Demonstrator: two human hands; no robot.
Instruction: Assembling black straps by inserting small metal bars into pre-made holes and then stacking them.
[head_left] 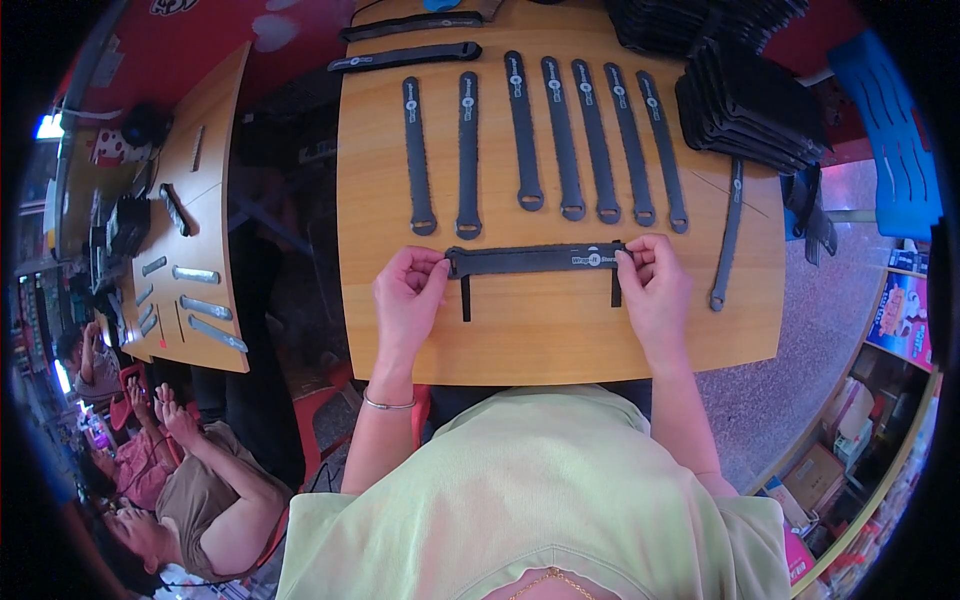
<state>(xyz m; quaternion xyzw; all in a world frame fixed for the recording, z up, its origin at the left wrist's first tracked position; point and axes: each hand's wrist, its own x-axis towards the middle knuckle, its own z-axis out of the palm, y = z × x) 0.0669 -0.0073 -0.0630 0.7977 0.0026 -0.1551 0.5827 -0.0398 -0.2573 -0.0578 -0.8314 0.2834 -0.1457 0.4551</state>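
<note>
Nearest the person, both hands rest on the wooden worktop (560, 345). The left hand (408, 298) pinches the left end of a dark strap (535, 260) with its fingers (432, 270) closed on it, and the right hand (655, 285) pinches the right end the same way. The strap lies crosswise, flat on the worktop between the two hands, with a small pale label near its right end and a thin dark tab hanging down at each end.

Just beyond it, a row of seven like straps (545, 145) lies lengthwise, side by side and apart, each with a ring end toward the person and a small round pale mark near the far end. One more strap (728, 235) lies alone at the right, slightly slanted.

Farther off, two straps (405, 55) lie crosswise at the far left corner, and a stack of black flat packs (750, 105) sits at the far right. A blue plastic crate (895, 140) stands beyond the right edge. Coloured boxes (905, 315) sit on shelving at the right.
</note>
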